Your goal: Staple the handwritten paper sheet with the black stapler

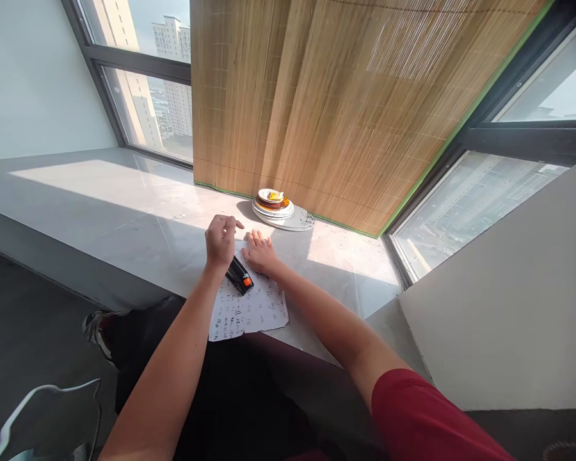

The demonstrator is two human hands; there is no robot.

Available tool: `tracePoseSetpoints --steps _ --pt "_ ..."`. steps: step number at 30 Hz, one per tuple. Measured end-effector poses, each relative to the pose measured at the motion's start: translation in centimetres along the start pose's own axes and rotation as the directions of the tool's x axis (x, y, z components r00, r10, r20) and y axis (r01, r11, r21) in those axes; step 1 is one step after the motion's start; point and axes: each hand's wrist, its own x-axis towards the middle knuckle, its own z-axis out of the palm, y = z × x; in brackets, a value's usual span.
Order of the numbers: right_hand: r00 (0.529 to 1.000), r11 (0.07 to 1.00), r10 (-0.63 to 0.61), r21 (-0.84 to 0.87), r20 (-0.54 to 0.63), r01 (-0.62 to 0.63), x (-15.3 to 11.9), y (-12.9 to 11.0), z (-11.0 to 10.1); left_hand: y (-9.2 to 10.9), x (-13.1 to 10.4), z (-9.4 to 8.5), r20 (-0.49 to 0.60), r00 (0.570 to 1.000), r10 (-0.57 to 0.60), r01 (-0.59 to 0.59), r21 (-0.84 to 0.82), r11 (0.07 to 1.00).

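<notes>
A sheet of white paper (pixel 264 314) with handwritten rows of marks lies on the pale sill. My right hand (pixel 262 253) rests flat on its far edge, fingers spread. Just above the paper's far left part is my left hand (pixel 221 242), its fingers curled together with one fingertip pointing right. Whether anything small is between those fingers is hidden. Beneath the left wrist, on the paper, lies a black handheld object with an orange button (pixel 242 278). Its upper end is partly covered by the hand, and its exact kind cannot be made out.
Beyond my hands stands a stack of plates (pixel 269 208), white and amber, with a small yellow item on top. A flat round white piece (pixel 300 221) lies beside it. A bamboo blind (pixel 307 115) hangs behind. A white cable (pixel 24 403) shows at lower left.
</notes>
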Motion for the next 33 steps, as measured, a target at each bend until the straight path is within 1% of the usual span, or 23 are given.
tracePoseSetpoints --steps 4,7,9,12,15,18,21,22,24,26,28,31,33 --pt "0.999 0.999 0.041 -0.012 0.005 -0.041 -1.9 2.4 -0.5 -0.4 0.1 0.0 -0.036 0.998 -0.050 0.049 -0.047 0.998" --pt "0.997 0.997 0.081 -0.019 0.016 -0.081 -3.9 4.9 -1.0 -1.0 -0.1 0.4 -0.008 0.994 -0.109 0.109 -0.012 0.994" --pt "0.993 0.993 0.120 -0.025 0.017 -0.119 -5.3 6.8 -1.5 -1.7 -0.4 0.8 0.065 0.990 -0.123 0.119 0.067 0.991" --pt "0.984 0.983 0.178 -0.036 0.021 -0.177 -7.3 9.4 -2.2 -2.8 -1.0 1.6 0.225 0.970 -0.097 0.051 0.200 0.978" --pt "0.976 0.976 0.216 -0.046 0.017 -0.215 -8.5 11.2 -2.5 -3.4 -1.6 2.2 0.375 0.925 -0.059 -0.043 0.260 0.965" --pt "0.976 0.975 0.218 -0.048 -0.004 -0.218 -8.6 11.5 -2.3 -3.4 -2.0 2.8 0.502 0.865 0.003 -0.139 0.232 0.963" --pt "0.981 0.981 0.192 -0.039 -0.014 -0.193 -7.8 10.8 -1.9 -3.2 -2.5 3.3 0.613 0.789 0.048 -0.216 0.204 0.955" --pt "0.983 0.983 0.181 -0.033 -0.017 -0.181 -7.6 10.5 -1.8 -3.1 -2.8 3.4 0.645 0.763 0.041 -0.238 0.221 0.946" --pt "0.986 0.986 0.166 -0.023 -0.028 -0.167 -7.2 10.2 -1.9 -3.1 -3.3 3.7 0.691 0.723 -0.005 -0.287 0.306 0.908" --pt "0.990 0.990 0.140 -0.016 -0.030 -0.140 -7.4 10.2 -2.2 -3.1 -3.9 3.8 0.707 0.704 -0.062 -0.340 0.413 0.845" --pt "0.996 0.996 0.085 -0.010 -0.013 -0.085 -8.2 10.7 -2.6 -3.1 -4.4 3.9 0.711 0.698 -0.088 -0.384 0.475 0.792" --pt "0.997 0.998 -0.066 0.006 0.036 0.065 -10.5 11.7 -3.0 -2.9 -4.7 3.9 0.730 0.678 -0.084 -0.426 0.484 0.765" --pt "0.989 0.990 -0.137 0.029 0.057 0.135 -12.3 12.5 -3.2 -2.6 -4.7 3.8 0.744 0.661 -0.095 -0.435 0.483 0.760"
